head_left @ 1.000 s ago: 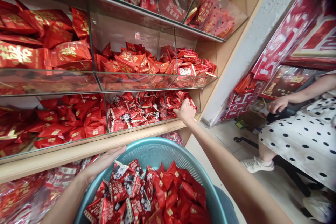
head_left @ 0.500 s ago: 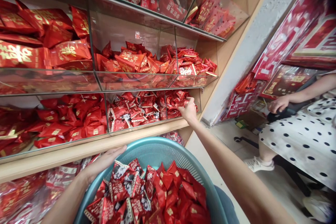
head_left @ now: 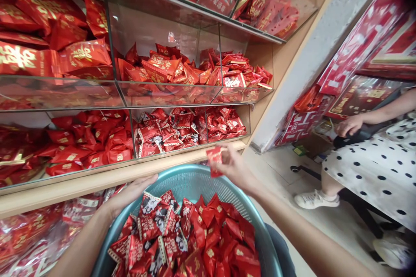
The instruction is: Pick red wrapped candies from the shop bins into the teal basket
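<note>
Right hand (head_left: 234,168): raised above the far rim of the basket, just in front of the wooden shelf edge (head_left: 97,180); fingers pinched shut on one red packet (head_left: 215,156).
Red packet: held in the air between the shelf edge and the basket, clear of both, its face turned towards the camera.
Left hand (head_left: 130,194): lies palm down on the near-left rim of the basket, fingers (head_left: 147,180) stretched out flat and unclenched, gripping nothing.
Basket (head_left: 195,174): round teal plastic mesh, close under the camera; its far rim sits just below the shelf edge.
Basket contents: a heap of red packets (head_left: 198,236) fills the near part; the far inner wall shows bare mesh.
Lowest clear bin, right compartment (head_left: 225,123): packed with small red packets behind a low clear front, open at the top.
Middle compartment (head_left: 164,134): red packets with white edging, parted from its neighbours by upright clear dividers.
Upper bins (head_left: 182,69): more red packets behind clear fronts, each tier jutting out over the one below.
Open room: bare floor (head_left: 286,177) to the right of the basket, between the shelf end and a seated person.
Seated person (head_left: 373,164): in a dotted dress at the right edge, well apart from both hands, white shoe (head_left: 316,200) on the floor.
</note>
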{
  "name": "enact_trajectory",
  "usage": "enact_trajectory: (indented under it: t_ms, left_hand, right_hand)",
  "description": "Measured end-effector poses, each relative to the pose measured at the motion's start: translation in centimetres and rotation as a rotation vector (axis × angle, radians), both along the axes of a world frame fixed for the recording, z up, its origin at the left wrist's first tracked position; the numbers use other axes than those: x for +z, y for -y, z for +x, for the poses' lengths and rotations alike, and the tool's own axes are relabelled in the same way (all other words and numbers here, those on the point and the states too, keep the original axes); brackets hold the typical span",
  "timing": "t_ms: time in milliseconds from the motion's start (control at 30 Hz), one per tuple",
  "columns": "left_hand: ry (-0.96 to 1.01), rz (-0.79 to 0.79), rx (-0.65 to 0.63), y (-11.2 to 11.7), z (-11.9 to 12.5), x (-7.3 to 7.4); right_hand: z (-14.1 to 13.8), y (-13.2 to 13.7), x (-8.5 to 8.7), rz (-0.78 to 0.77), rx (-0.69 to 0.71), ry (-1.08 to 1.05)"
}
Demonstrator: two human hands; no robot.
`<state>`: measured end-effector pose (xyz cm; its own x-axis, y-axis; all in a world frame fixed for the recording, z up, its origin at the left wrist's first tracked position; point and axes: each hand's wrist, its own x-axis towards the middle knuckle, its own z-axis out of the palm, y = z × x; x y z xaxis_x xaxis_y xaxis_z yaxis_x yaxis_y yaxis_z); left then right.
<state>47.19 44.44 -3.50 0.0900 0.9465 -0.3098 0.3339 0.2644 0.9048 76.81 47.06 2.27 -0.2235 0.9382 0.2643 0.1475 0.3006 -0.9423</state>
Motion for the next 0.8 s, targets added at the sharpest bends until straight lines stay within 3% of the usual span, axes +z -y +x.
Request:
enact_trajectory:
  t_ms: [67,167,233,400,667,800]
  left_hand:
    - [0.007,0.004,-0.004,0.1,0.2,0.3]
    - [0.007,0.007,0.026,0.3,0.3,0.6]
    - [0.016,0.001,0.050,0.3,0.3,0.6]
    - [0.107,-0.011,-0.005,0.6,0.4,0.7]
    - [0.164,-0.004,-0.035,0.7,0.3,0.8]
    - [0.166,0.004,-0.056,0.6,0.2,0.7]
  right_hand:
    - [-1.2,1.3,-2.7,-0.141,0.151,0.031]
    - [-2.5,1.4,-6.3,-0.188,0.130,0.275]
    - [-3.2,1.0,-7.5,-0.175,0.079,0.449]
    - [-4.9,0.9,-8.2,-0.045,0.082,0.679]
    - [-5.7,0.7,-10.6,0.010,0.159,0.778]
    - [-5.4,1.0,-9.9,0.068,0.174,0.845]
